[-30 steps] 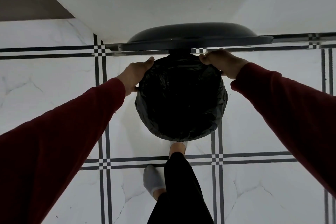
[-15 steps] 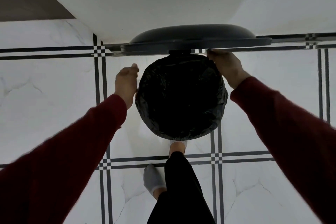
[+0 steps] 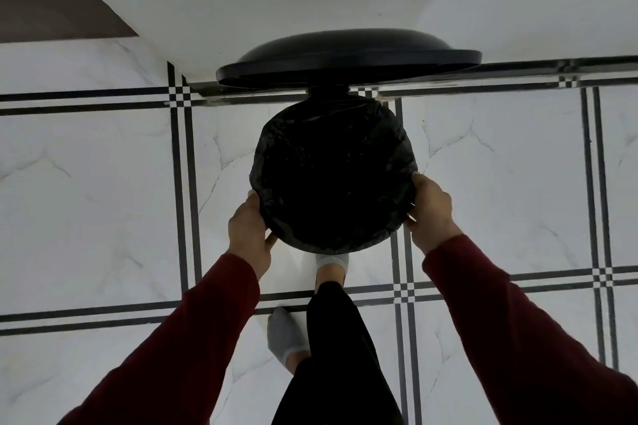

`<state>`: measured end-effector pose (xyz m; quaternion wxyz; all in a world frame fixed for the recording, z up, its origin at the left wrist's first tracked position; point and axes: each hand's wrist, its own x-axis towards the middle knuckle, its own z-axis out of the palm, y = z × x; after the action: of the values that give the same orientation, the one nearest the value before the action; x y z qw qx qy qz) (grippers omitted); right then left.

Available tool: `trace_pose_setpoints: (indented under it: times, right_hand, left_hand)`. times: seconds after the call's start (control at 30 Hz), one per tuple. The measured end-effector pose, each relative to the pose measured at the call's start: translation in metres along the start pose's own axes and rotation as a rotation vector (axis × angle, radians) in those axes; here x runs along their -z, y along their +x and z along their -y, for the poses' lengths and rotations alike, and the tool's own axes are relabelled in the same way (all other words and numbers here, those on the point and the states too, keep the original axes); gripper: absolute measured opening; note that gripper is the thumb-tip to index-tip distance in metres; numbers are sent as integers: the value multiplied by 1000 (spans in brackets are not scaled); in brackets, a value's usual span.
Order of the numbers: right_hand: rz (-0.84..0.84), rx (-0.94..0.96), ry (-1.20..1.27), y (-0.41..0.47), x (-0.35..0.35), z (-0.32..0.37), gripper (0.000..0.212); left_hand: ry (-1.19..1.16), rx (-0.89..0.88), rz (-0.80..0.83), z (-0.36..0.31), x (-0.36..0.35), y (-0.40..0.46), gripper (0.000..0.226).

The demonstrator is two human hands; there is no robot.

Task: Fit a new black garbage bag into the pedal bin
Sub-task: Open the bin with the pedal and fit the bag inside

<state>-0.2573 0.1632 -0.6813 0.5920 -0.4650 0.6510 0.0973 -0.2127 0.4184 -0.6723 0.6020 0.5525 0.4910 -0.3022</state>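
Person in dark red top, black trousers, grey socks.
Both arms covered by long dark red sleeves [image 3: 518,331], plain fabric, cuffs ending at the wrists; left hand [image 3: 249,235] and right hand [image 3: 431,209] bare, no gloves, rings or watch visible. Loose black trouser leg [image 3: 336,352], plain. Light grey ankle socks [image 3: 284,335] on both feet, no shoes.
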Motion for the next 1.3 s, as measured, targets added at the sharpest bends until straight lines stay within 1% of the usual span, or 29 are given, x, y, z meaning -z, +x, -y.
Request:
trace_pose_setpoints:
  times: [0.07, 0.1, 0.13, 0.2, 0.23, 0.27, 0.3, 0.33, 0.37, 0.4, 0.43, 0.47, 0.5, 0.53, 0.57, 0.63, 0.67, 0.73, 0.8, 0.9, 0.97, 1.03, 1.1, 1.17, 1.2, 1.3]
  right_hand:
    - [97, -117, 109, 2, 5, 6, 9]
    - [108, -192, 165, 4, 9, 5, 4]
    - [131, -249, 229, 5, 11, 4, 5]
    - [172, -290, 231, 5, 13, 6, 16]
    - [144, -214, 79, 5, 13, 7, 17]
    - [64, -45, -160, 1, 10, 8, 13]
    - [-75, 200, -399, -2, 8, 7, 12]
    - [-233, 409, -436, -9, 3, 5, 15]
    - [-294, 574, -358, -24, -4, 4, 17]
    - [-271, 722, -308, -38, -16, 1, 20]
    - [-168, 812, -350, -49, -30, -3, 21]
    - [-29, 844, -461, -56, -46, -9, 22]
    - [117, 805, -615, -52, -60, -17, 22]
    - [226, 741, -788, -45, -77, -23, 26]
    - [274, 671, -931, -32, -93, -27, 32]
    - [287, 522, -1166, -7, -121, -29, 39]
    - [287, 475, -1286, 6, -130, -28, 39]
    - [340, 426, -1489, 26, -145, -30, 39]
    - [394, 428, -1667, 46, -157, -36, 40]
    - [414, 452, -1793, 76, -168, -42, 43]
    - [413, 444, -1776, 92, -173, -48, 46]
    - [358, 409, -1654, 105, -175, -51, 47]
    - [312, 420, -1534, 115, -177, -51, 44]
    - [280, 423, -1486, 119, -177, -49, 42]
    - [252, 440, -1455, 117, -175, -48, 41]
    - [200, 631, -1378, 100, -168, -48, 40]
  left_hand:
    - [-17, 36, 35, -1, 2, -1, 26]
    - [-35, 49, 50, -2, 2, -2, 27]
    - [-52, 51, 60, -3, 3, -2, 28]
    - [-78, 46, 51, -5, 3, -4, 31]
    - [-74, 40, 42, -7, 3, -5, 30]
    - [-65, 32, 35, -7, 4, -6, 30]
    - [-52, 29, 24, -9, 2, -9, 32]
    - [-43, 33, 10, -10, 0, -11, 35]
    - [-37, 42, -5, -11, -2, -14, 38]
    - [-37, 49, -12, -12, -4, -16, 39]
    - [-37, 45, -19, -13, -6, -18, 40]
    - [-39, 36, -22, -13, -8, -19, 39]
    - [-38, 30, -27, -12, -10, -21, 38]
    - [-44, 27, -31, -12, -11, -22, 37]
    - [-55, 26, -30, -12, -13, -22, 35]
    - [-76, 31, -38, -13, -13, -20, 31]
    - [-81, 31, -40, -14, -13, -18, 28]
    - [-80, 33, -31, -17, -15, -16, 27]
    - [-32, 35, -16, -18, -13, -9, 27]
    - [10, 47, -7, -17, -7, -1, 26]
    - [2, 70, 19, -16, -2, 5, 34]
    - [7, 80, 32, -15, -1, 8, 37]
    - [13, 68, 44, -12, 0, 12, 29]
    - [15, 62, 43, -13, 0, 13, 27]
    - [12, 65, 42, -12, 0, 14, 29]
    - [-1, 78, 22, -16, -2, 9, 34]
